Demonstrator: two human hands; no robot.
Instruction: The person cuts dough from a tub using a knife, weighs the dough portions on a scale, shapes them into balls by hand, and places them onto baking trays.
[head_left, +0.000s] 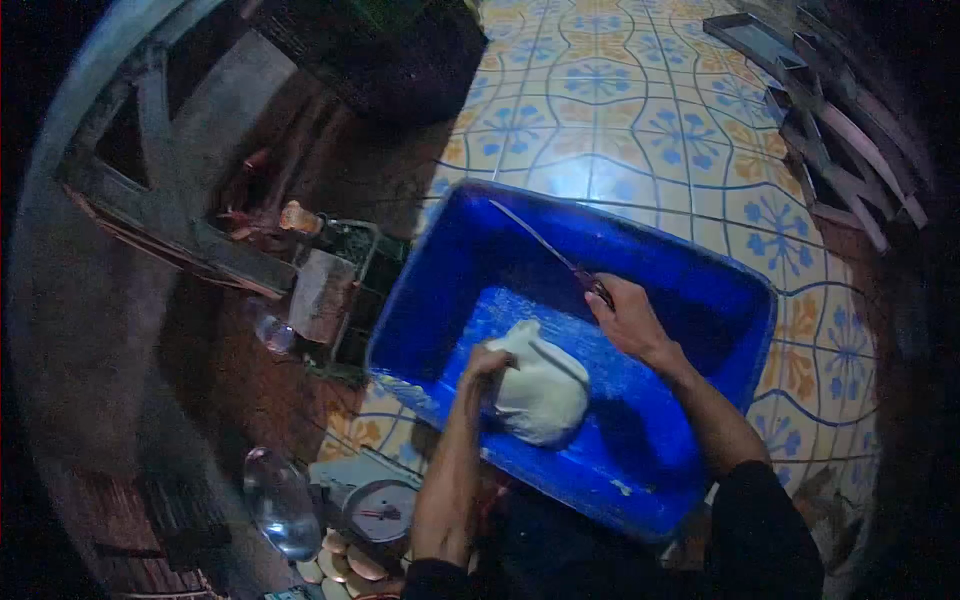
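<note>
A large blue tub point(716, 290) stands on the patterned tile floor. Inside it, toward the near left, lies a lump of pale dough point(545, 395). My left hand point(488, 366) grips the dough's upper left edge, fingers closed on it. A long thin knife point(535, 237) is held by its dark handle in my right hand point(628, 315), above the tub's middle. Its blade points up and left toward the tub's far left corner, apart from the dough.
Left of the tub is a dark crate point(372, 290) with a pale block point(322, 295). A dial scale point(382, 510), clear bowl point(280, 500) and several round dough pieces point(340, 565) sit at lower left. Metal trays point(755, 45) lie at upper right.
</note>
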